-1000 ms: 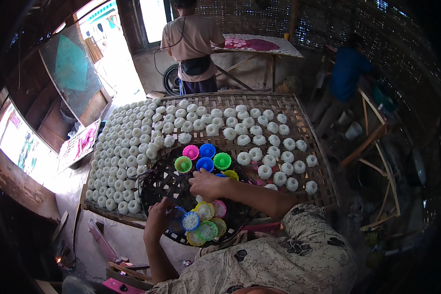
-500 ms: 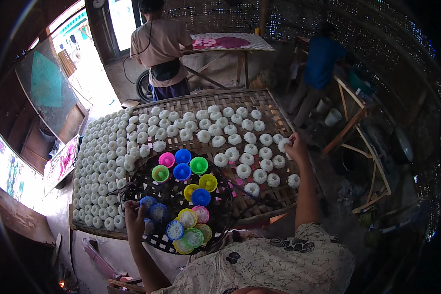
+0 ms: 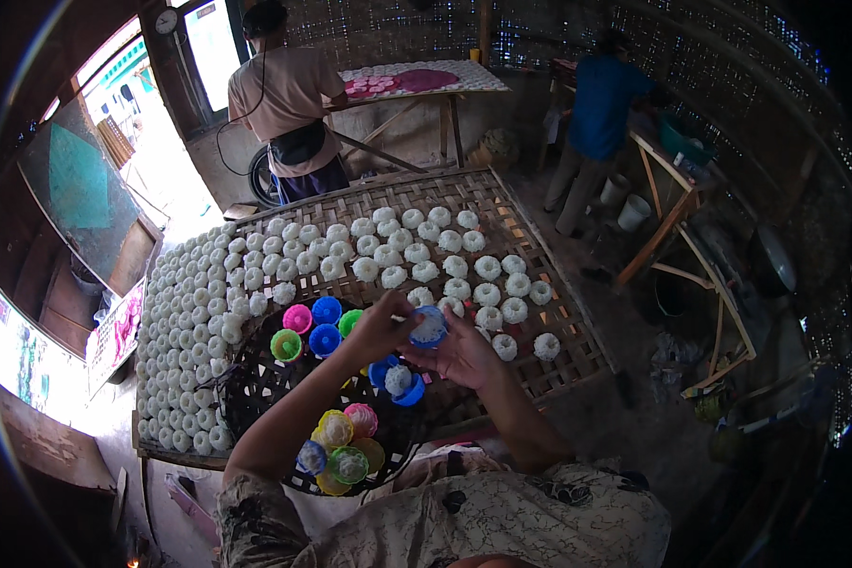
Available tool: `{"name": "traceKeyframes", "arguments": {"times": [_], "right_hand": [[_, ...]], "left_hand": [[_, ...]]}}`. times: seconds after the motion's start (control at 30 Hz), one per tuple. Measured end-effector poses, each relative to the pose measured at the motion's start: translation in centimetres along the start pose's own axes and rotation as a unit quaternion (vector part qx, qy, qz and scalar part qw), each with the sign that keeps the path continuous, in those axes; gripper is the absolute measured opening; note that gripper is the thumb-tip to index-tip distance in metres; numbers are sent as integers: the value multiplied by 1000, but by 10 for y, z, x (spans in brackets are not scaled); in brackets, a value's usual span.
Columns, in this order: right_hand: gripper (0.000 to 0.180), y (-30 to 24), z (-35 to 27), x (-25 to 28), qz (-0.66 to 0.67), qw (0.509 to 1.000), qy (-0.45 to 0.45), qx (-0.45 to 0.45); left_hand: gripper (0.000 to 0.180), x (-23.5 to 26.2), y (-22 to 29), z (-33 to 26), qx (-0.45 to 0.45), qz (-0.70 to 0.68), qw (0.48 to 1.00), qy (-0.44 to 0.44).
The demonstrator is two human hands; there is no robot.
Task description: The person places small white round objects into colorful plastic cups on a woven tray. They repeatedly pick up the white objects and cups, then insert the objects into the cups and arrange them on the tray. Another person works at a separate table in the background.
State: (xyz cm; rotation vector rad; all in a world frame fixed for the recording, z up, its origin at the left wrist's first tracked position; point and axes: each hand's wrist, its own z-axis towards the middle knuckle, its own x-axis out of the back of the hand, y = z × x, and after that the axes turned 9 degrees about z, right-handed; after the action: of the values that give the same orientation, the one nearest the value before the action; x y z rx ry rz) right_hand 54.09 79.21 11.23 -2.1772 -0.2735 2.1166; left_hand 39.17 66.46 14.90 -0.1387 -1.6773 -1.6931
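Observation:
Above the middle of a woven bamboo rack (image 3: 577,355), a blue fluted mould (image 3: 430,328) with white, stringy filling is held between my two hands. My left hand (image 3: 388,328) pinches its left side; my right hand (image 3: 462,352) cups its right side and underside. Just below, a white clump (image 3: 399,381) sits on blue moulds (image 3: 408,392). These stand in a dark round basket (image 3: 246,383). Nearer me in the basket are filled moulds in yellow (image 3: 333,429), pink (image 3: 361,417) and green (image 3: 348,464). Pink, blue and green moulds without white filling are at its far side, partly hidden by my left arm.
White ring-shaped cakes (image 3: 185,341) cover the rack's left side densely, with looser rows to the right. One person (image 3: 289,104) stands at a far table (image 3: 488,80); another in blue (image 3: 601,109) is at the far right. A wooden frame (image 3: 658,237) stands right of the rack.
Both hands have come together at the middle, my left from the near moulds, my right from the rack's right side. The white ring my right hand held now lies on the rack. The view has shifted.

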Motion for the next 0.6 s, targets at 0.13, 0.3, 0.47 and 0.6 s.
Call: {"name": "traceKeyframes", "arguments": {"times": [0.13,0.3,0.47,0.6], "right_hand": [[54,-40,-33,9,10,987,91,130],[40,-100,-105,34,-433,731,266,455],[49,-103,-113,52,-780,344,410,323],[49,-89,-100,31,-775,340,356,396]], "left_hand": [[32,2,37,14,-52,124,991,13],[30,24,39,-15,-150,224,954,-135],[32,13,16,-48,-22,384,907,-169],[38,23,0,-64,-15,379,916,-127]]}}
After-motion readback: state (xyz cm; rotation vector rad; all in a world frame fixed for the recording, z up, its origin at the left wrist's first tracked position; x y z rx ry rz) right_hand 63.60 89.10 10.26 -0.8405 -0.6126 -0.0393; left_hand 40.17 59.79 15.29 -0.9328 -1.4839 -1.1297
